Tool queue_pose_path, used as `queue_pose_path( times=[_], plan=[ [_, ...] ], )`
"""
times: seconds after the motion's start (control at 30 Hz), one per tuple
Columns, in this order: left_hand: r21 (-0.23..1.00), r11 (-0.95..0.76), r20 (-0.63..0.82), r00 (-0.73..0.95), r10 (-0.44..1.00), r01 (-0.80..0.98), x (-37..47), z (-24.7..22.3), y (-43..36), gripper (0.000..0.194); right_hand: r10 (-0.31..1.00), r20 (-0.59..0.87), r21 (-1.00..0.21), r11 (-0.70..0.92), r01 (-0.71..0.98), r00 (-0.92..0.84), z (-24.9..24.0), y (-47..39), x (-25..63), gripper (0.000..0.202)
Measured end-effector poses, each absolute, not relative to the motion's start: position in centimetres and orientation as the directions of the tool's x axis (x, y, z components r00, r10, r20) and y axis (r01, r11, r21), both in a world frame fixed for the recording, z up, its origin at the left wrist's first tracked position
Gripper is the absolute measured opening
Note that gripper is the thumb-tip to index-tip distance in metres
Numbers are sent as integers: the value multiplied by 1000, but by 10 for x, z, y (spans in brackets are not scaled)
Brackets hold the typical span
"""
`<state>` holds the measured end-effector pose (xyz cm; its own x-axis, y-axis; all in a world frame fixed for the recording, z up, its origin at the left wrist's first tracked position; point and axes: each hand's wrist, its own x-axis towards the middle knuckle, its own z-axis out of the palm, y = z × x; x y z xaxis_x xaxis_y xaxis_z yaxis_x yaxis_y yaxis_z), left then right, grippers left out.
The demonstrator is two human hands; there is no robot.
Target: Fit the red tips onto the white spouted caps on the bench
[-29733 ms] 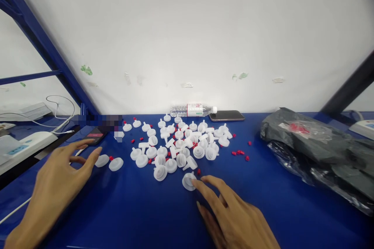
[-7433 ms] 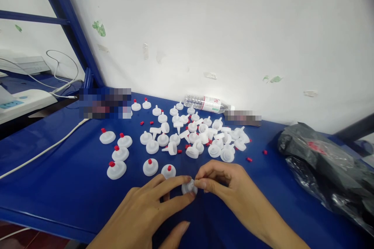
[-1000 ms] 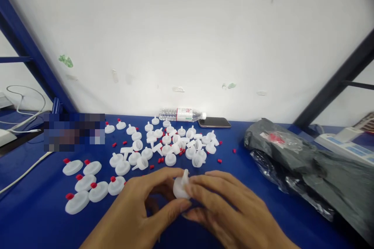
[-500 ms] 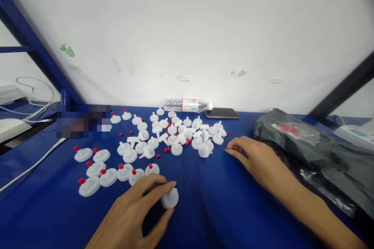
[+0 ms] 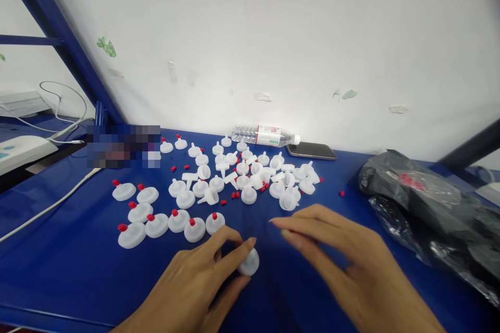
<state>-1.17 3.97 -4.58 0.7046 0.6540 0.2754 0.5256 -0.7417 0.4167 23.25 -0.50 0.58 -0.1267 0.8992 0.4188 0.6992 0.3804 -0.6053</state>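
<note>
LH (image 5: 199,277) clamped on wht lid (image 5: 250,263), prob. to steady | RH (image 5: 361,257) 2 o'clk, tips close, load can't tell | red-tipped lids (image 5: 194,231) 10 o'clk, maybe spaced for access

The dispensing nozzles (image 5: 249,195) look like smooth, milky white plastic with a soft satin sheen, and the little red caps (image 5: 223,202) like opaque plastic. The tabletop (image 5: 70,270) has a smooth, semi-glossy blue painted finish; the blue post (image 5: 74,49) looks like painted metal. The water bottle (image 5: 269,136) is clear, shiny, ribbed plastic, the smartphone (image 5: 312,150) dark, smooth and glassy. The bag (image 5: 441,213) is crinkled grey plastic film, glossy along its folds. The wall (image 5: 250,36) looks matt.
</note>
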Motion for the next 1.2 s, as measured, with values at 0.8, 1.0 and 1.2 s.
queue_pose_path(
  times=[0.8,1.0,1.2],
  plan=[
    [438,-796,529,597,603,417,-11,-35,34,24,960,201,-773,276,571,-193,-24,-5,206,26],
    [365,-826,558,610,563,429,-12,-35,33,16,967,246,-679,222,700,-69,-15,-10,236,17],
    [445,-791,509,608,609,420,-13,-34,29,13,915,397,-555,176,813,73,4,-2,259,17]
  ],
)
